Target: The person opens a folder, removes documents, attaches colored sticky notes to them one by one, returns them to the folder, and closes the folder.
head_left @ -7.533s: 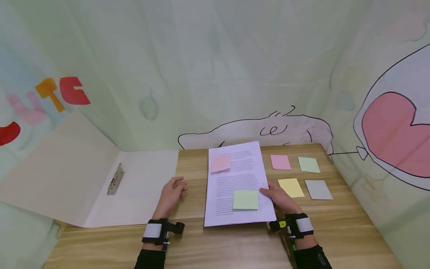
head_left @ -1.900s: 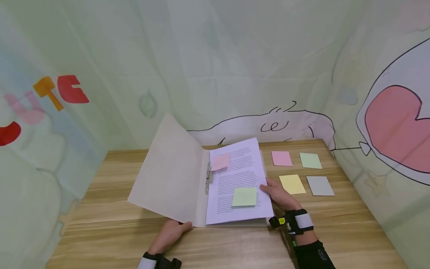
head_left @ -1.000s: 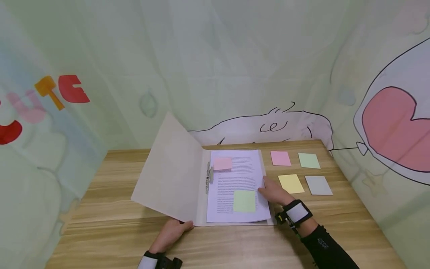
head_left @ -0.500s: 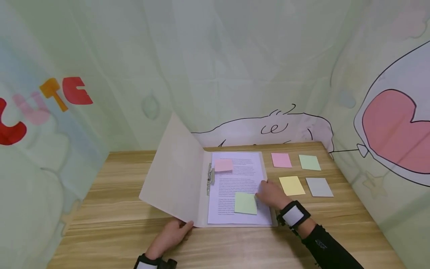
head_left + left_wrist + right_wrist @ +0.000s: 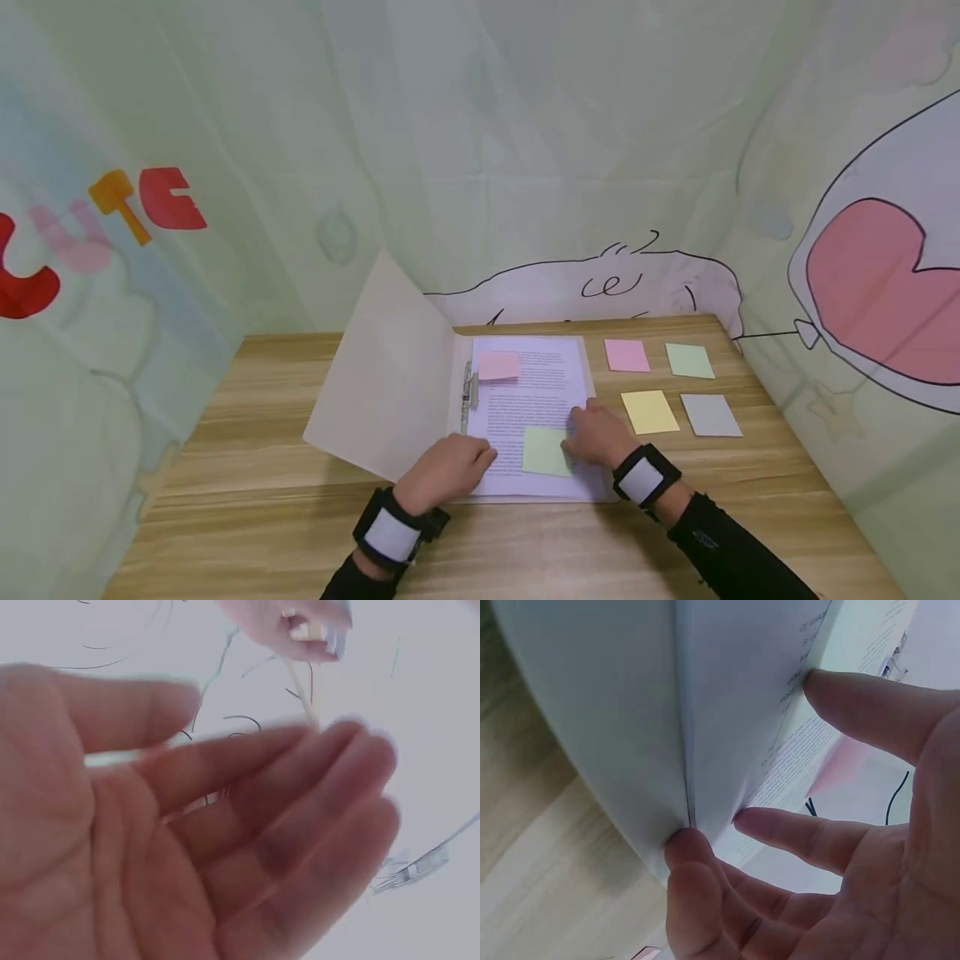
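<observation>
A light file folder (image 5: 382, 379) lies opened out, its left cover tilted up. A metal clip (image 5: 466, 400) runs along its spine. On the right side rests a printed paper stack (image 5: 546, 398), with a pink sticky note (image 5: 498, 367) near the top and a green sticky note (image 5: 543, 452) low down. My right hand (image 5: 600, 435) touches the stack's right edge; in the right wrist view its fingertips (image 5: 754, 819) and thumb rest against the sheets. Over the stack's lower left hovers my left hand (image 5: 450, 468), loosely bent and empty in the left wrist view.
Right of the folder, a pink note (image 5: 627, 355), a green note (image 5: 690, 361), a yellow note (image 5: 650, 412) and a grey-blue note (image 5: 711, 415) lie on the wooden table (image 5: 255, 467). A printed cloth backdrop (image 5: 480, 167) hangs behind.
The folder came from the left to beneath the stack, which now lies flat in it. My left hand let go of the cover and moved over the stack. My right hand shifted slightly left.
</observation>
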A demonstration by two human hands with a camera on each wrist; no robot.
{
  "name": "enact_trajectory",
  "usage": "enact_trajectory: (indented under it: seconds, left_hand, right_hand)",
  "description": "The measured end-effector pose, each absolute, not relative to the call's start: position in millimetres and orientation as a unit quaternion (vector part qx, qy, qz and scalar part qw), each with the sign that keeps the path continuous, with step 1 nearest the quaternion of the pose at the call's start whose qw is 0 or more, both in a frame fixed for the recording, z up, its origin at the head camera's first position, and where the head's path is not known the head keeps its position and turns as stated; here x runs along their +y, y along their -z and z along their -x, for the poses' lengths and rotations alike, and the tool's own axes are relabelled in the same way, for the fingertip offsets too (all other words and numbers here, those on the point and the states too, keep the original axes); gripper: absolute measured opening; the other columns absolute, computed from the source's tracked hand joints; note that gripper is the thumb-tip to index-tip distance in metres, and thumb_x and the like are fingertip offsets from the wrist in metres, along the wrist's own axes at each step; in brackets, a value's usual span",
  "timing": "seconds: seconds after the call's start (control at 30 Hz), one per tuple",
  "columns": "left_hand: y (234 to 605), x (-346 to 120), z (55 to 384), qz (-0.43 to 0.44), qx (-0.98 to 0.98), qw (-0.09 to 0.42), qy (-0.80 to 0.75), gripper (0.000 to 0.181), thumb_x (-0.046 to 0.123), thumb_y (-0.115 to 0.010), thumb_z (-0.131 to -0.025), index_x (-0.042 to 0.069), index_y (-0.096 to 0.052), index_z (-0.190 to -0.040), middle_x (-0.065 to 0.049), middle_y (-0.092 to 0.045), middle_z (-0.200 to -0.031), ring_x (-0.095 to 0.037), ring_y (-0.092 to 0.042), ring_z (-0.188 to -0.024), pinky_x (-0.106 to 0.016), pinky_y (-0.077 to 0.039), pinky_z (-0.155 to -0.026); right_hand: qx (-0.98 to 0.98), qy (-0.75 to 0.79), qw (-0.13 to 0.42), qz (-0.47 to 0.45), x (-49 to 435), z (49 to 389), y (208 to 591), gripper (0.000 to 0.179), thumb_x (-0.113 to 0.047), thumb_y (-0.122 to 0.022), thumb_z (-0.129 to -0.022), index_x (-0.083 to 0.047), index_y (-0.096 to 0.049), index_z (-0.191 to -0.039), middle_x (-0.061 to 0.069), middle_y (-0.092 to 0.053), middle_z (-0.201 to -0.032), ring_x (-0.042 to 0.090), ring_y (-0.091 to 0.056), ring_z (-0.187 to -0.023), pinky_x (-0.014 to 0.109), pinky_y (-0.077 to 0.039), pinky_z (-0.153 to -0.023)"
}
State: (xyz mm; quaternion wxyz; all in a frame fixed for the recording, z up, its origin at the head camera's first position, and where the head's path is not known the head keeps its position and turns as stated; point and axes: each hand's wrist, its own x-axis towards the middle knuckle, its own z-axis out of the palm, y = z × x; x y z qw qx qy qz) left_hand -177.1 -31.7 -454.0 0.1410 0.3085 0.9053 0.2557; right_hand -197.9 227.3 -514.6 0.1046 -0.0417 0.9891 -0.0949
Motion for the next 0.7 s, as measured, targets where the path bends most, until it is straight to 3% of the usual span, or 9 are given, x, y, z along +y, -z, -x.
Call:
enact_trajectory:
  seconds: [0.3,0.5,0.7]
  left_hand:
    - [460.6,1.2,244.7,-0.211,0.948,0.105,-0.215,0.025,0.007,-0.039,-0.097,-0.003,-0.060,-0.090,-0.006,-0.049,-0.067,-0.018,-0.045,-0.057,-0.026,-0.036,-0.046]
    - [477.3,-0.5,278.8,-0.191,0.945,0.089,-0.252,0.025,0.005,-0.040,-0.095,-0.012,-0.057,-0.101,-0.019,-0.057,-0.085,-0.027,-0.052,-0.074,-0.038,-0.046,-0.067]
    - [492.7,-10.4,297.5,-0.130,0.908,0.156,-0.367,0.032,0.014,-0.035,-0.099,-0.009,-0.052,-0.115,-0.014,-0.053,-0.089,-0.025,-0.050,-0.074,-0.032,-0.041,-0.060]
  right_hand:
    - [0.992,0.055,0.102,0.046,222.5,197.4,512.2,0.046,-0.034,-0.074,-0.078,0.002,-0.062,-0.104,0.012,-0.050,-0.084,0.024,-0.045,-0.072,0.037,-0.041,-0.061]
    - [0.992,0.042,0.099,0.062,223.7,196.5,511.2,0.047,-0.035,-0.074,-0.078,0.001,-0.063,-0.105,0.014,-0.051,-0.087,0.025,-0.045,-0.074,0.038,-0.043,-0.061]
    - [0.992,0.028,0.090,0.084,227.8,199.9,512.9,0.050,-0.038,-0.074,-0.079,0.001,-0.063,-0.108,0.015,-0.054,-0.092,0.026,-0.046,-0.077,0.038,-0.045,-0.065]
